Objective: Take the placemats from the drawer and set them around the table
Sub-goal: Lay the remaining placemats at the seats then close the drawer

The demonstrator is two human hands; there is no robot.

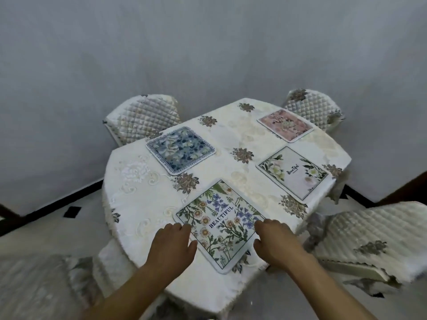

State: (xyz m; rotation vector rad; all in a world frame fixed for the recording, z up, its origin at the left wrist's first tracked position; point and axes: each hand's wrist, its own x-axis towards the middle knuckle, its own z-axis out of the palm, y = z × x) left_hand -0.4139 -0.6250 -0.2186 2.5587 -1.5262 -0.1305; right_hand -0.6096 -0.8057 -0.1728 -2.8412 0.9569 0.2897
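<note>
Nearly finished, judging by the table (138,192): four placemats already down on the cloth, no spare one in either hand, no drawer in view. From the left, first the blue placemat (181,150), flat, toward the far-left side. Next the wildflower placemat (220,224) with the word BEAUTIFUL, at the near edge, turned a little askew, nearest corner close to the rim. On its left border the left hand (172,244), fingers loosely spread and laid flat, pinching nothing. On its right border the right hand (275,241), fingers bent, tips down on the mat; cannot tell whether pinching the border or only pressing it. Further right the white-flower placemat (292,173) by the right edge, and behind it the pink placemat (285,124). Probably left to do: only squaring the near mat to its seat and letting go. Around, again from the left: a blurred near-left chair (34,285), a quilted far-left chair (142,118), a far-right chair (312,105), a near-right chair (369,236) close to the table corner; grey wall behind. In the way, at most the two near chairs, crowding the standing place at both sides.
</note>
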